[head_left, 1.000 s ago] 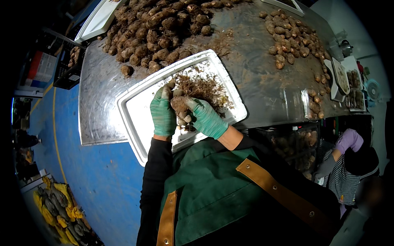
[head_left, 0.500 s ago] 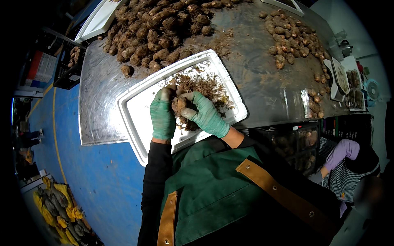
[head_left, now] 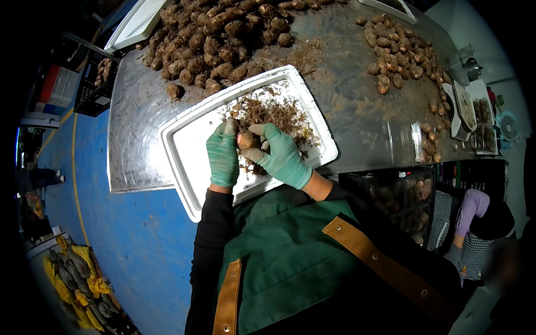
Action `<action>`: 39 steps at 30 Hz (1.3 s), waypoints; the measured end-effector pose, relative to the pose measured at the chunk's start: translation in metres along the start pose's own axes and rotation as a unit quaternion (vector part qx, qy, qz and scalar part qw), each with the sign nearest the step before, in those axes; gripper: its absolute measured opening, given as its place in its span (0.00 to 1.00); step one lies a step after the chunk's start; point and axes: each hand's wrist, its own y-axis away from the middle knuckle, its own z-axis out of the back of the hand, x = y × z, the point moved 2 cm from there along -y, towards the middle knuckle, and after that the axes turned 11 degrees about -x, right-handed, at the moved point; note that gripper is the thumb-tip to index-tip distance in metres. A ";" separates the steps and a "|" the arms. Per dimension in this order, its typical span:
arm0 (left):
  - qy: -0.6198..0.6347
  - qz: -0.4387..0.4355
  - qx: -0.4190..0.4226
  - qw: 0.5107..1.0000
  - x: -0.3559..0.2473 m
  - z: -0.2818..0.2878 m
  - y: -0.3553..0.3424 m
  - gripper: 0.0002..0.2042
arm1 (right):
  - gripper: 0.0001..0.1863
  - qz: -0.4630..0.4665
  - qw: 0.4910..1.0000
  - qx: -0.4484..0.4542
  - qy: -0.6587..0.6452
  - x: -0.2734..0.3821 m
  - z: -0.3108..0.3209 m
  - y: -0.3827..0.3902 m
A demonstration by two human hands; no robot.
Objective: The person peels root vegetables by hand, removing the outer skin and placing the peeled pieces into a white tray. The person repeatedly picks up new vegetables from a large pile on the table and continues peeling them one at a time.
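Observation:
My left hand [head_left: 221,153], in a green glove with soiled fingertips, grips a brown taro-like tuber [head_left: 244,138] from the left. My right hand [head_left: 279,156], gloved the same way, has its fingers curled around the tuber's right side. Both hands are over a white foam tray [head_left: 324,142] lying askew at the steel table's front edge. Loose brown root fibres and flakes [head_left: 279,114] cover the right part of the tray's inside. Whatever is under my hands is partly hidden.
A fibrous tuber pile [head_left: 218,39] lies behind the tray, cleaner tubers [head_left: 396,56] at right, beside a scale [head_left: 462,111]. A black crate [head_left: 92,86] is at left, yellow and grey sacks [head_left: 78,285] lower left. A co-worker's purple glove [head_left: 472,212] shows at lower right.
My right fingers have shifted and curled closer on the tuber, and the small pale pieces beneath it are now hidden. The co-worker's purple-gloved hand has moved.

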 end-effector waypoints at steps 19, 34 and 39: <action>0.038 0.023 -0.024 0.999 0.015 0.017 -0.001 0.11 | 0.27 0.009 0.994 -0.025 -0.104 -0.014 0.010 -0.010; -0.004 -0.013 0.047 0.999 -0.007 0.005 -0.004 0.11 | 0.26 0.019 0.997 0.021 -0.078 -0.009 0.010 -0.013; -0.211 -0.109 0.015 0.971 0.026 0.024 -0.019 0.10 | 0.25 -0.035 0.980 0.005 -0.196 -0.017 0.001 -0.010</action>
